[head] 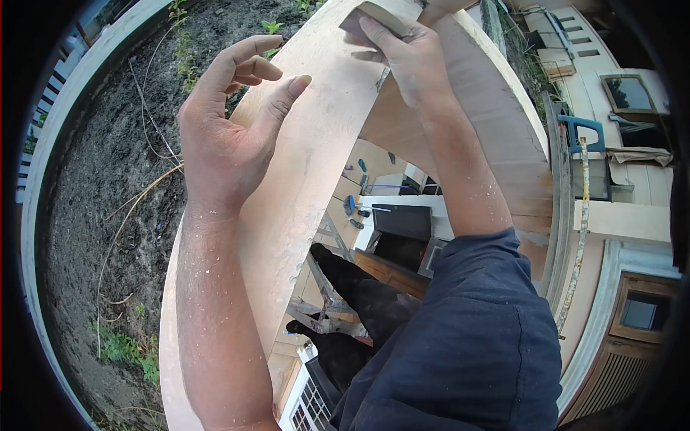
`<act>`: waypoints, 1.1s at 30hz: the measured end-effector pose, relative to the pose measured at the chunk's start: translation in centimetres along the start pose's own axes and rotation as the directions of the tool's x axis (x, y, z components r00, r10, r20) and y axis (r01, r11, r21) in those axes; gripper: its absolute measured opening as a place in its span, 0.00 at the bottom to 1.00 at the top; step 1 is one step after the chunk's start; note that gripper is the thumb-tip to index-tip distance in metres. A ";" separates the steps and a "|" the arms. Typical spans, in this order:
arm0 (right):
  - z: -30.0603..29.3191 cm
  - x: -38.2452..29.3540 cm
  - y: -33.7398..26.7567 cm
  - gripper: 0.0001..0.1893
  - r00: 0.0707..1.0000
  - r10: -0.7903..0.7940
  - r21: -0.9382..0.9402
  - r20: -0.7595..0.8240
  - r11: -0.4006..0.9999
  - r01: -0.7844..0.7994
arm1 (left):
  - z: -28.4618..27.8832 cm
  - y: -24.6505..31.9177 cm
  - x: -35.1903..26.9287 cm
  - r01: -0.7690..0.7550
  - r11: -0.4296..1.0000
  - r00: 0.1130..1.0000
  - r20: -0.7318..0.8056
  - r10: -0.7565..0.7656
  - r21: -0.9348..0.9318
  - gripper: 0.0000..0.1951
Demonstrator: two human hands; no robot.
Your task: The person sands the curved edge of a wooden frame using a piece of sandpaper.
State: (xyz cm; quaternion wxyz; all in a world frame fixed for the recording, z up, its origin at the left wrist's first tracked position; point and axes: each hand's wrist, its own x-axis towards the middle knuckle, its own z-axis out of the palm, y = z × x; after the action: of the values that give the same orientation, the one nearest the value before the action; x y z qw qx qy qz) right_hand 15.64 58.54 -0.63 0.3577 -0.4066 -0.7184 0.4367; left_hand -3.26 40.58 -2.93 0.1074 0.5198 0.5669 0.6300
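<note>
My right hand point(407, 59) holds a folded piece of sandpaper point(384, 17) between thumb and fingers, close over the far part of a pale plastered wall top point(291, 156). Whether the sandpaper touches the surface cannot be told. To the left, my left hand point(237, 108) is raised above the wall's outer edge, fingers curled and apart, with nothing in it. Pale dust and specks cover both hands and forearms. Small rough patches mark the plaster along its inner edge.
My feet stand on a wooden ladder point(329, 283) high above a tiled floor point(345, 188) with brushes and sandals. Bare soil point(102, 188) with weeds lies left of the wall. At right are a rusty pole point(584, 215), a blue-handled tool point(590, 133) and a wooden door point(625, 339). Another person's hand point(444, 6) shows at the top.
</note>
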 end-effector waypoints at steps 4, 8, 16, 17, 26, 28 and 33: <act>-8.5 8.7 2.9 0.25 0.968 -0.232 -0.724 -0.097 0.684 0.092 | -0.2 -0.1 0.5 0.144 0.989 0.987 0.075 -0.141 -0.038 0.14; -7.5 7.3 7.7 0.26 0.990 -0.134 -0.924 -0.030 0.381 0.023 | -0.8 -0.8 0.2 0.158 0.982 0.987 0.028 -0.156 -0.103 0.13; -7.4 8.7 7.6 0.29 0.979 -0.098 -0.854 -0.180 0.509 -0.107 | -1.0 -1.0 0.4 0.176 0.973 0.984 0.030 -0.173 -0.151 0.13; -7.1 8.7 7.5 0.29 0.981 -0.094 -0.842 -0.171 0.530 -0.097 | -0.8 -1.0 0.5 0.164 0.976 0.986 0.043 -0.160 -0.140 0.13; -4.3 12.0 6.8 0.39 0.993 0.090 -0.887 -0.072 0.450 -0.105 | -1.8 -0.7 0.0 0.258 0.959 0.966 0.050 -0.253 -0.117 0.13; -7.3 16.4 6.8 0.37 0.974 0.149 -0.876 -0.169 0.430 -0.218 | -0.9 -0.3 0.6 0.225 0.963 0.974 0.028 -0.223 -0.152 0.14; -1.8 13.1 8.1 0.31 0.987 0.087 -0.943 -0.138 0.294 -0.158 | -1.2 -0.7 -0.1 0.241 0.965 0.970 0.054 -0.236 -0.104 0.13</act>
State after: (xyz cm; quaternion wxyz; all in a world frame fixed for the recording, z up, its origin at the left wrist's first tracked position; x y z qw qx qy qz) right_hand 13.96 73.24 -5.36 0.0359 -0.6054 -0.7931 -0.0574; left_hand -4.44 40.01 -3.40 0.2225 0.4537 0.5875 0.6320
